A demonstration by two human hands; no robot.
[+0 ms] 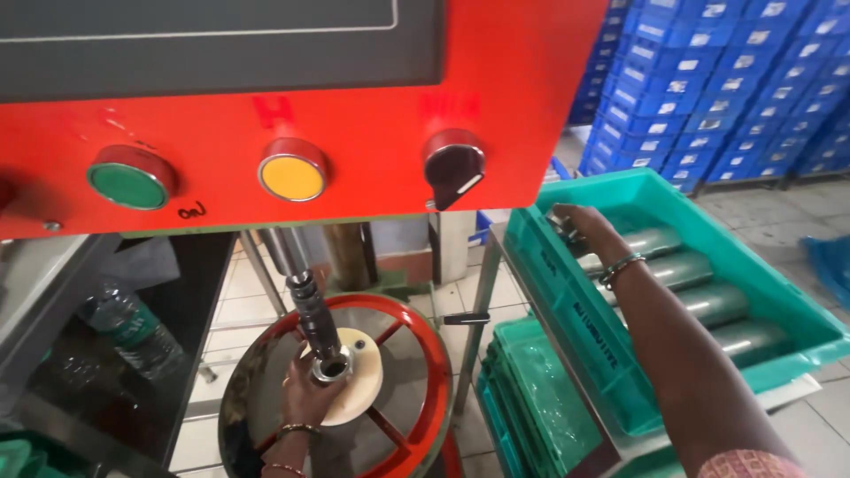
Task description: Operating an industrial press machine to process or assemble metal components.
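Head view, looking down past a red control panel with a green button, a yellow button and a black selector knob.

Left hand: low in the near centre, fingers curled around a small metal ring part that sits on a cream disc. I read the grip as narrow and closed on that part, which lies directly under the tip of the machine's dark spindle. Whether the spindle touches the part I cannot tell. A red spoked wheel rings the disc.

Right hand: stretched out to the right and far, into a green crate on a stand. It rests over the far end of a row of steel cylinders; the fingers are bent down around something metallic, but the grip is hidden from me, so I cannot say if it holds one.

Progress, as I judge it: one part is placed at the spindle and held; several cylinders remain in the crate. More green crates are stacked below; blue crates are piled far right. A plastic bottle lies at near left.
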